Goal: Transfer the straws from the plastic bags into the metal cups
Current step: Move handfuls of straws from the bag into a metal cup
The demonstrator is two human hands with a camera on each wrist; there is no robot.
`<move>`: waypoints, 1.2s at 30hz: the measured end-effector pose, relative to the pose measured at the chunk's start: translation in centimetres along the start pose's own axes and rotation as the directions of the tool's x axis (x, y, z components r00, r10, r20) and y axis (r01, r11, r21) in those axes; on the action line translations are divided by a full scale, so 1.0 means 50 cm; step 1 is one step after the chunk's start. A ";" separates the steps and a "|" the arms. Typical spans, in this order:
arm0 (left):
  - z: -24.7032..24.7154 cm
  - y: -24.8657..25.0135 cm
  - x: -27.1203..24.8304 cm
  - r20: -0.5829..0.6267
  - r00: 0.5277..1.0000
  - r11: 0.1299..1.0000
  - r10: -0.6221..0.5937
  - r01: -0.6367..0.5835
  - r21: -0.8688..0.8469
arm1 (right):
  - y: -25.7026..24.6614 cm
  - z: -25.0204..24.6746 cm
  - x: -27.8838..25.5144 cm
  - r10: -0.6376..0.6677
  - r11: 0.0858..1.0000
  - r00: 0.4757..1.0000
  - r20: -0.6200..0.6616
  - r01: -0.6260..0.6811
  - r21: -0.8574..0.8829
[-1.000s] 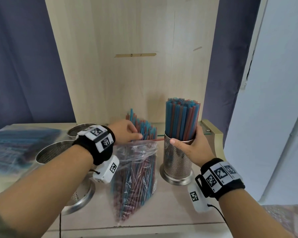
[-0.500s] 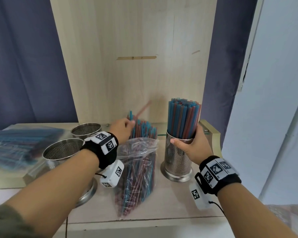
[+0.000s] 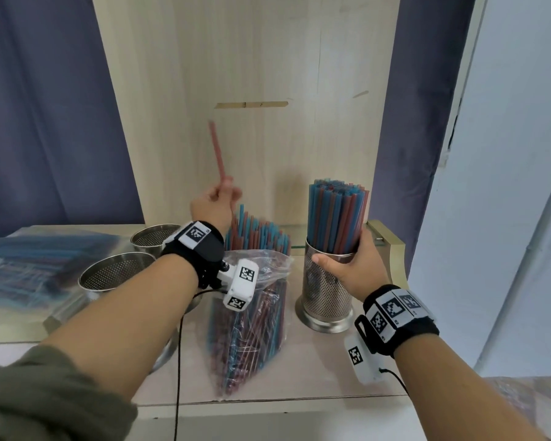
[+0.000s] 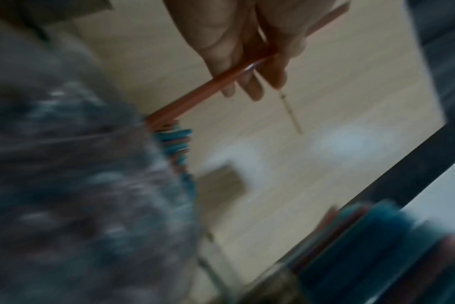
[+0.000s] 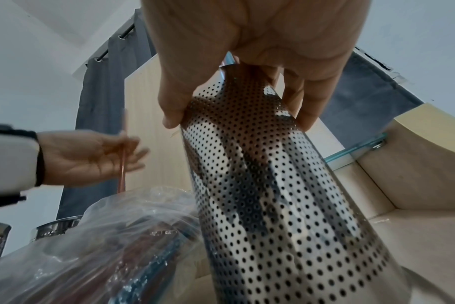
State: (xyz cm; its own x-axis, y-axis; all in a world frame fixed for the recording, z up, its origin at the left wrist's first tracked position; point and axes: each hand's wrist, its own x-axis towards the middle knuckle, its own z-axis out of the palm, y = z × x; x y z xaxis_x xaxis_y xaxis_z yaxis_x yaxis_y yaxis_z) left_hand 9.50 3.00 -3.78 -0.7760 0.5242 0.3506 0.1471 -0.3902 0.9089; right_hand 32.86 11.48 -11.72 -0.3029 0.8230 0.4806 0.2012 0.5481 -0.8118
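My left hand (image 3: 218, 198) pinches a single red straw (image 3: 217, 151) and holds it up, tilted, above the open plastic bag (image 3: 252, 316) of red and blue straws. In the left wrist view the red straw (image 4: 210, 86) runs between my fingers, its lower end still among the bag's straw tips. My right hand (image 3: 350, 265) grips the rim of a perforated metal cup (image 3: 326, 297) packed with upright straws (image 3: 337, 214). In the right wrist view my fingers (image 5: 309, 107) wrap the cup (image 5: 273, 185).
Two empty perforated metal cups (image 3: 116, 275) (image 3: 155, 238) stand at the left. Another closed bag of straws (image 3: 19, 268) lies at far left. A wooden back panel (image 3: 252, 90) rises behind, and the shelf's front edge (image 3: 268, 405) is near me.
My left hand has risen from the bag's mouth, drawing one red straw upward and swinging it toward upright. My right hand has kept its grip on the full cup.
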 end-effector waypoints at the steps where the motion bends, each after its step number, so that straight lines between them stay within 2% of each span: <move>1: -0.007 -0.021 -0.002 0.056 0.997 0.977 -0.048 0.035 0.209 | 0.000 0.000 0.000 -0.003 1.000 1.000 -0.003 0.003 -0.004; 2: -0.015 -0.042 -0.004 0.125 0.989 0.901 -0.083 0.020 0.434 | 0.000 -0.001 -0.001 0.001 1.000 1.000 -0.002 -0.001 -0.009; 3: -0.021 -0.059 -0.006 0.197 0.974 0.773 -0.114 -0.037 0.633 | 0.000 -0.001 -0.001 0.005 1.000 1.000 -0.003 -0.005 -0.010; 4: -0.023 -0.065 -0.013 0.240 0.960 0.609 -0.147 -0.103 0.787 | 0.001 -0.001 -0.001 0.009 1.000 1.000 -0.007 -0.009 -0.011; 6: -0.021 -0.064 -0.026 0.240 0.959 0.289 -0.153 -0.189 0.939 | 0.007 0.002 0.000 0.006 0.999 1.000 -0.031 -0.007 -0.032; 7: -0.021 -0.062 -0.028 0.215 0.964 0.165 -0.156 -0.189 0.968 | 0.009 0.003 0.000 0.007 0.998 0.999 -0.043 -0.010 -0.068; 8: -0.021 -0.053 -0.034 0.171 0.971 0.081 -0.168 -0.159 0.984 | 0.007 0.003 -0.001 0.020 0.995 0.999 -0.048 -0.025 -0.097; 9: -0.022 -0.047 -0.040 0.127 0.973 0.041 -0.192 -0.121 0.992 | 0.007 0.003 -0.002 0.039 0.994 0.998 -0.047 -0.043 -0.096; 12: -0.036 -0.012 -0.065 0.115 0.977 0.086 -0.179 -0.101 0.991 | 0.001 0.003 -0.003 0.082 0.997 0.997 -0.013 -0.082 0.000; 16: -0.095 0.047 -0.117 0.093 0.995 0.188 0.046 -0.100 0.977 | 0.001 0.002 -0.008 0.116 0.992 0.993 -0.002 -0.116 0.048; 19: -0.157 0.065 -0.145 0.010 0.991 0.169 0.134 -0.033 0.985 | 0.006 -0.010 -0.015 0.146 0.989 0.989 -0.022 -0.146 -0.003; 23: -0.231 0.065 -0.151 -0.095 0.993 0.068 0.070 0.090 0.994 | 0.014 -0.038 -0.020 0.172 0.984 0.984 -0.052 -0.174 -0.043; 25: -0.262 0.061 -0.149 -0.116 0.993 0.055 0.036 0.114 0.992 | 0.013 -0.054 -0.024 0.180 0.981 0.980 -0.086 -0.185 -0.058; 27: -0.285 0.055 -0.148 -0.114 0.993 0.079 0.021 0.112 0.991 | 0.013 -0.074 -0.025 0.211 0.970 0.971 -0.108 -0.222 -0.095; 32: -0.323 0.045 -0.157 -0.113 0.994 0.207 0.001 0.111 0.972 | 0.030 -0.117 -0.012 0.269 0.941 0.948 -0.171 -0.296 -0.164; 36: -0.331 0.044 -0.167 -0.034 0.999 0.297 -0.008 0.035 0.954 | 0.039 -0.138 0.006 0.288 0.924 0.945 -0.152 -0.316 -0.214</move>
State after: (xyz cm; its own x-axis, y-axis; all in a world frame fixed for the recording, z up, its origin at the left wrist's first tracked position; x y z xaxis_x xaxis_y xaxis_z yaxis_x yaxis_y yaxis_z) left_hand 6.17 -14.76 -8.45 -0.7979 0.5010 0.3351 0.6015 0.6248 0.4978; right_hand 39.60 13.80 -10.85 -0.0867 0.9587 0.2707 0.4812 0.2782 -0.8313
